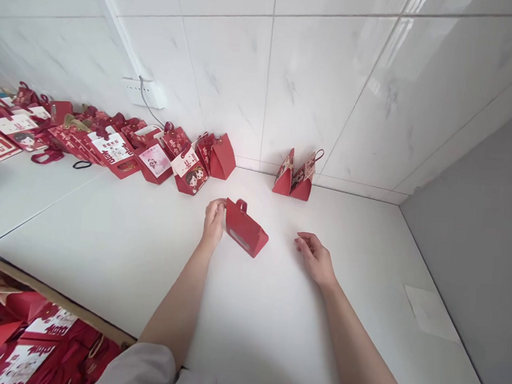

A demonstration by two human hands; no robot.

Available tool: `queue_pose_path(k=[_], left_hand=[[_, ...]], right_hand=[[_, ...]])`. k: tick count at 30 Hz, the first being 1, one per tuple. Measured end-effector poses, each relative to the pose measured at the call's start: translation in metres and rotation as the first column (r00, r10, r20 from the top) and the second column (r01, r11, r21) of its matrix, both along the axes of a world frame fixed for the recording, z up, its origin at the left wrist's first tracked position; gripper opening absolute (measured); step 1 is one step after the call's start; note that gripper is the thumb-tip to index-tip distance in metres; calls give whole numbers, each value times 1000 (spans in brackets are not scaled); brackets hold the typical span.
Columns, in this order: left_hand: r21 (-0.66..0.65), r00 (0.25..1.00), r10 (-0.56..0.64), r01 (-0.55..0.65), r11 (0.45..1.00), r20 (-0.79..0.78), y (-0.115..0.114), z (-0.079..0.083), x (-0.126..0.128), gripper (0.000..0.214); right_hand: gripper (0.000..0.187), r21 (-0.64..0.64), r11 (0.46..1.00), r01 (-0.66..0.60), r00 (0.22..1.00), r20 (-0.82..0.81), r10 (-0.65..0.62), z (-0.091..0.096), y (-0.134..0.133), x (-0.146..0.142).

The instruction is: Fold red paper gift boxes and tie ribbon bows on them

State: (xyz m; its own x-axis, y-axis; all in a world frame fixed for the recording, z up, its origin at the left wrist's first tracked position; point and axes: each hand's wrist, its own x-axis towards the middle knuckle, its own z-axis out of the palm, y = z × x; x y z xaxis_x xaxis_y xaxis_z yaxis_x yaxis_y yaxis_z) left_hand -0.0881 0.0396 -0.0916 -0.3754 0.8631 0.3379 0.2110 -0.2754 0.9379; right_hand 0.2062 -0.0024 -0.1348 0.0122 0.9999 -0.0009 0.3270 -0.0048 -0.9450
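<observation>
In the head view, the left hand [214,219] has its thumb and fingers clamped on the left end of a red box [242,228]. The box sits just right of those fingers and slants down toward the right hand. A little red loop [242,204] sticks up from its top, and a long pale patch [239,238] shows on its side. I can't tell if the box touches the white table [266,324] under it.

The right hand [315,257] is well apart from the box, on its right side. Its fingers are loosely bent and look a little apart.

Past the right fingers, near the wall [311,77], two small boxes [300,190] stand side by side. To the left of the left fingers, lots of gift boxes [153,162] make a long, messy row by the wall. Nearer the person, down and left from the left fingers, a big carton [92,319] is full of red gift things [19,338].
</observation>
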Motion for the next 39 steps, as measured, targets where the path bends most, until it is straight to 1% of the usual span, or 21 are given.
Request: queue_pose_path(k=[3,5,6,8,10,12,14,15,16,18,20,22,24,26,28,29,31,33,34,36,39], left_hand=[[13,990,130,-131,991,62,-20,19,-19,16],[-15,969,202,-201,979,140,-45,32,-24,12],[-40,964,208,-204,978,168,-60,38,-25,11],[-97,971,163,-148,984,172,-92,47,-24,12],[-185,986,77,-49,982,148,-126,48,-19,14],[-297,990,-13,55,953,141,-156,41,-14,17],[-397,984,-71,133,908,166,-181,30,-9,21],[-437,978,-87,164,884,191,-191,25,-8,23],[-471,970,-98,195,860,223,-199,21,-9,24],[-513,957,-118,243,823,264,-212,19,-14,26],[-525,963,-126,237,817,239,-222,27,-26,28],[-523,980,-112,184,832,166,-233,43,-41,29],[-535,991,-93,132,834,100,-246,59,-54,29],[-572,993,-93,121,811,78,-259,68,-58,27],[-604,982,-141,190,774,129,-271,68,-52,33],[-605,964,-192,264,751,183,-275,66,-46,44],[-546,893,-313,447,708,325,-279,61,-32,68],[-435,807,-378,570,697,453,-277,62,-21,78],[-384,779,-384,593,707,495,-276,64,-18,80],[-349,763,-393,604,717,513,-272,72,-18,80],[-392,760,-484,643,659,433,-276,81,-24,65]], right_hand=[[41,63,998,16,999,38,-18,10,-9,-12],[41,175,984,-24,999,38,18,24,-15,-26],[41,243,968,-56,998,40,47,33,-18,-34],[44,377,920,-105,994,74,83,55,-22,-51],[50,475,869,-138,986,151,74,78,-24,-68],[53,545,827,-141,975,221,20,97,-23,-84],[53,590,793,-150,959,283,-29,108,-19,-97],[54,586,794,-159,949,313,-42,110,-16,-102],[53,557,812,-174,937,347,-38,110,-13,-105],[44,431,877,-212,904,428,8,106,-8,-108],[35,317,918,-237,868,493,54,103,-6,-106],[34,296,916,-271,851,518,85,105,-12,-100],[33,320,883,-342,860,486,158,114,-27,-91],[28,310,858,-410,880,382,283,124,-48,-80],[21,238,859,-454,890,179,420,133,-69,-69],[18,216,869,-445,895,70,440,135,-78,-63],[14,178,888,-424,888,-114,446,135,-92,-54],[11,142,892,-429,868,-208,451,132,-100,-46],[9,129,889,-440,859,-227,458,130,-103,-44],[11,113,886,-450,847,-260,463,125,-108,-42],[11,83,903,-422,827,-373,420,117,-119,-52]])
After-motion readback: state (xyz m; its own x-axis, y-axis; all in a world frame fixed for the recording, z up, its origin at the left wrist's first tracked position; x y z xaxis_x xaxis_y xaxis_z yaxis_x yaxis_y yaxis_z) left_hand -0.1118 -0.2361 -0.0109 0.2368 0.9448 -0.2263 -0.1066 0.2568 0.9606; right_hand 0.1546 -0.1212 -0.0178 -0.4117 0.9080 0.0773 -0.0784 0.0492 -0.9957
